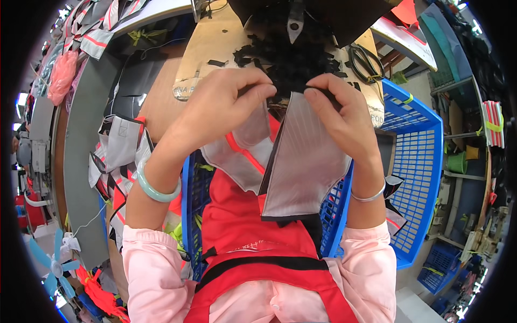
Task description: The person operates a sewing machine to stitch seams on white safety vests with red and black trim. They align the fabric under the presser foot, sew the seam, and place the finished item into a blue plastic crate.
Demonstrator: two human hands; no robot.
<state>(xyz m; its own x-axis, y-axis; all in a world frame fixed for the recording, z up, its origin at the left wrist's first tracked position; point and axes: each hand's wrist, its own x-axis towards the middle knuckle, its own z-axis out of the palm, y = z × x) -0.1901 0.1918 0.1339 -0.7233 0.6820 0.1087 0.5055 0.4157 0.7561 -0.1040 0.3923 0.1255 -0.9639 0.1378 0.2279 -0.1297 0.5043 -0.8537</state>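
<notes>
My right hand (344,116) pinches the top edge of a grey fabric panel (307,161) with black edging and a faint stripe pattern. The panel hangs down over my lap. Level with it, my left hand (223,102) is closed, thumb against forefinger, at the black upper edge of the fabric. What exactly lies between its fingertips is hidden. Below the left hand hangs a grey section with a red-orange stripe (245,153). Just beyond both hands lies a heap of black fabric scraps (293,62), under a pointed metal piece (294,24).
Black-handled scissors (366,63) lie on the wooden board (207,48), right of the scraps. A blue plastic basket (412,177) stands to my right. More grey pieces (121,142) are piled on the left, above a small blue fan (56,266).
</notes>
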